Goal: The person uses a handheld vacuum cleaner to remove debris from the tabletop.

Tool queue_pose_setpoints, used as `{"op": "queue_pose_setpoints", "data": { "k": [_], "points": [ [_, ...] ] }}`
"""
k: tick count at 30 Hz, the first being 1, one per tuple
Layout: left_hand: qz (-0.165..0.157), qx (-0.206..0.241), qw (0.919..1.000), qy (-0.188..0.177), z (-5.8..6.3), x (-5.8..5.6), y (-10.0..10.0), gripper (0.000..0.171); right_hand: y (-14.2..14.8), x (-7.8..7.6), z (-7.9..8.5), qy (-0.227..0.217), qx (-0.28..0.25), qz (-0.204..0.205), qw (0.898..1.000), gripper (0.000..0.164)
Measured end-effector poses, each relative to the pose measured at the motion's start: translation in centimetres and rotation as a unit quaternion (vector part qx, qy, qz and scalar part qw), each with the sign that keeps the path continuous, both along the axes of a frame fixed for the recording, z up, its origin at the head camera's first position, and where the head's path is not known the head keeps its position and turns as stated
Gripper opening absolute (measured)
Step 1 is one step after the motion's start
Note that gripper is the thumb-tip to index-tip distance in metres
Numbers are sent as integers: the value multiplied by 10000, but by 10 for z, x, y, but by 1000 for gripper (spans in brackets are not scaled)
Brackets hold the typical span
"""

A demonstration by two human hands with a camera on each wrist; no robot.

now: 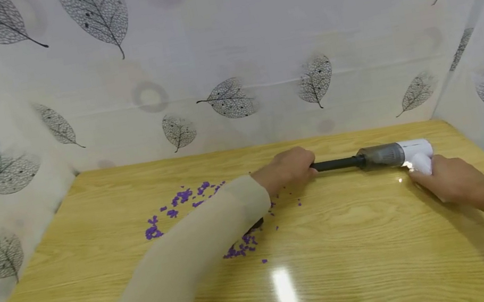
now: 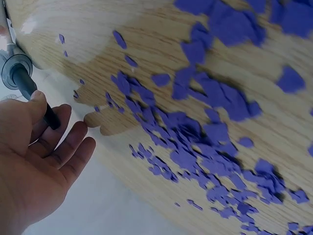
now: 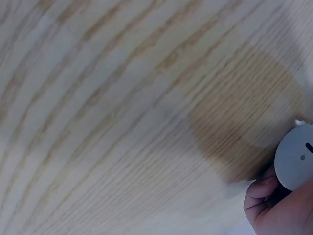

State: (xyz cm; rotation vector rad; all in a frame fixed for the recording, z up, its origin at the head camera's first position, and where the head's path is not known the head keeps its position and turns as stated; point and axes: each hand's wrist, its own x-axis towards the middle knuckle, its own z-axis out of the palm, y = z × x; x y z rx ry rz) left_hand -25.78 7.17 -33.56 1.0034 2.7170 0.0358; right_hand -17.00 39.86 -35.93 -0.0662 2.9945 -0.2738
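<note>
A small handheld vacuum cleaner [image 1: 416, 150], white with a smoky see-through dust cup [image 1: 381, 156], is held level above the right part of the table. My right hand [image 1: 458, 180] grips its white handle; the right wrist view shows the round white end [image 3: 293, 159] beside the curled fingers. At the other end, my left hand [image 1: 290, 166] pinches the slim black tube nozzle [image 1: 336, 164] between thumb and forefinger. In the left wrist view the nozzle [image 2: 24, 81] runs into that hand, the other fingers loosely bent. Purple paper scraps [image 1: 240, 248] lie scattered below and left of my left arm.
The wood-grain table [image 1: 363, 259] meets a pale leaf-printed cloth [image 1: 260, 34] at the back and sides. My left sleeve [image 1: 209, 243] covers part of the scraps. A dark object [image 1: 255, 226] shows just below that sleeve, mostly hidden.
</note>
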Motion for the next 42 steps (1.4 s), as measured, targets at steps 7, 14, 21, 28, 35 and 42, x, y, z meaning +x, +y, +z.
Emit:
{"op": "queue_pose_setpoints", "data": {
  "k": [7,14,21,28,35,42],
  "points": [
    [95,72,9999,-46,0,-4,-4,23,-5,-3,-2,57,44,-141,9999,65],
    [53,138,9999,41,1,-9,-10,23,-9,-7,-4,207,-16,-271,9994,73],
    [-140,255,9982,518,11,-15,-21,23,-18,-7,-6,563,-537,-335,9964,61],
    [-1,499,9980,376,18,-15,-49,19,-46,-12,7,564,-1110,-370,9915,53],
    [251,904,9951,312,12,-16,-68,20,-59,-26,18,721,-1330,-189,9883,47],
    [312,1202,9918,312,9,-18,-64,23,-54,-42,20,949,-2024,-373,9740,66]
  ]
}}
